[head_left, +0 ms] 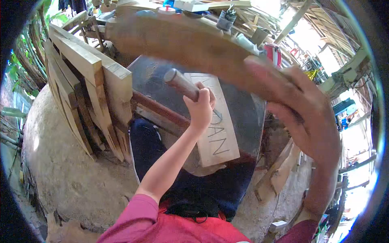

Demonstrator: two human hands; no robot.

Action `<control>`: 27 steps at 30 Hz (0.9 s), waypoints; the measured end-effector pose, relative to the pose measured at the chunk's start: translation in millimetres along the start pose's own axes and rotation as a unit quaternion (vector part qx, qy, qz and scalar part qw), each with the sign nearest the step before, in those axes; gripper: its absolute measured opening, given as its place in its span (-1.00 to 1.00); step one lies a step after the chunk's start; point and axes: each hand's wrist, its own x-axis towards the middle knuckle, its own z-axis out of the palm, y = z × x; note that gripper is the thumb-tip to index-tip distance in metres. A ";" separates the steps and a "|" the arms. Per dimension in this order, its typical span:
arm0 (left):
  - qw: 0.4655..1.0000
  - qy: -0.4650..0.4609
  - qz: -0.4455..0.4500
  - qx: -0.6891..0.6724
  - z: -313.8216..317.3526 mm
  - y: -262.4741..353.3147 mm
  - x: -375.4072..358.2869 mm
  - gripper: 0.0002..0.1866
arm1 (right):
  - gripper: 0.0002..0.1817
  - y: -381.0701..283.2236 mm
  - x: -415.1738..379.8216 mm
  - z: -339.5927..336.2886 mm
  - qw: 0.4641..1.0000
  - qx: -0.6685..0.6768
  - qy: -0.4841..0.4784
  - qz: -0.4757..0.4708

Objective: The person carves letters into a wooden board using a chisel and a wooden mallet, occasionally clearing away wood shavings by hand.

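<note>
My left hand [200, 111] is closed around the thick round handle of a chisel [178, 81], whose butt end points up and toward the far left; its blade is hidden behind my fist. Below it lies a pale wooden board [223, 137] with large dark letters, "DAN" readable at the near end. My right hand [304, 109], raised at the right and blurred, grips a long wooden mallet [182, 46]. The mallet stretches across the upper view, above and apart from the chisel, and covers the far end of the board.
The board rests on a dark tabletop [154, 77] in front of my knees. Several thick planks [117, 85] stand on edge at the left. A dark can [226, 19] and timber pieces are at the back. Scrap wood [279, 174] lies on the dirt floor at the right.
</note>
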 end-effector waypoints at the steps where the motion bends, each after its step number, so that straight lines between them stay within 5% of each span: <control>1: 0.999 0.021 0.003 0.029 1.3 -2.9 0.4 -0.74 | -0.43 -7.7 2.0 -5.8 0.999 -0.029 -0.021 0.004; 3: 1.000 0.015 0.001 0.017 1.4 2.0 0.3 -0.74 | -0.44 -23.1 5.9 -17.5 0.994 -0.087 -0.063 0.010; 7: 0.998 0.033 -0.033 -0.050 6.3 6.2 -5.7 -0.80 | -0.46 -27.6 14.7 -25.4 0.993 -0.059 0.057 -0.090; 13: 0.999 -0.044 0.000 -0.006 -8.2 -4.5 -0.1 -0.80 | -0.46 -21.5 1.4 -8.8 0.994 -0.083 -0.070 -0.010; 16: 0.998 -0.007 0.004 -0.057 -1.8 -5.9 4.7 -0.80 | -0.42 5.6 -18.9 3.8 1.000 -0.027 -0.009 -0.011; 19: 0.998 -0.064 0.005 -0.008 -5.2 -0.9 0.6 -0.79 | -0.38 28.8 -52.6 41.1 0.993 0.051 0.093 0.047; 24: 0.996 -0.083 0.019 0.004 -8.4 1.7 3.9 -0.76 | -0.32 34.4 -104.7 110.2 0.901 0.283 0.169 0.283; 27: 0.991 -0.085 0.032 0.096 -3.7 4.4 4.5 -0.77 | -0.38 22.6 -120.7 164.0 0.753 0.481 0.195 0.405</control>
